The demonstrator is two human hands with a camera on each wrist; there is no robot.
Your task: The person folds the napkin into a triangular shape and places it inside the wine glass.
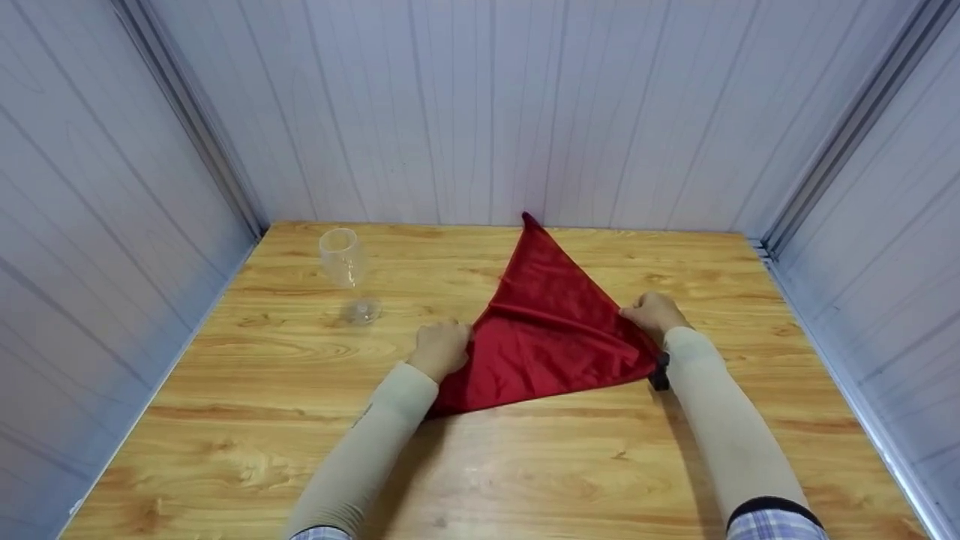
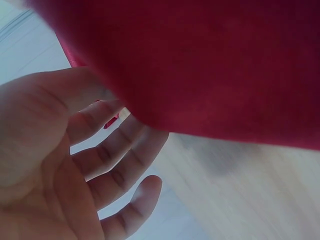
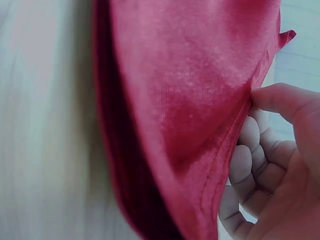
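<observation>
A shiny red cloth [image 1: 547, 337], folded into a triangle, spreads between both hands, its far tip pointing at the back wall. My left hand [image 1: 442, 349] pinches its left edge; in the left wrist view, thumb and fingers [image 2: 142, 145] meet the cloth [image 2: 200, 65] at a rounded corner while the little finger stays apart. On the other side my right hand [image 1: 654, 311] pinches the right edge. Its thumb [image 3: 275, 97] presses on the hem in the right wrist view, with the other fingers curled behind the cloth [image 3: 200, 80].
A clear stemmed glass [image 1: 343, 259] stands upright at the back left of the wood-grain table [image 1: 247, 420]. Pale panel walls [image 1: 450, 112] close off the back and both sides. A small black object [image 1: 659, 373] sits at the right wrist.
</observation>
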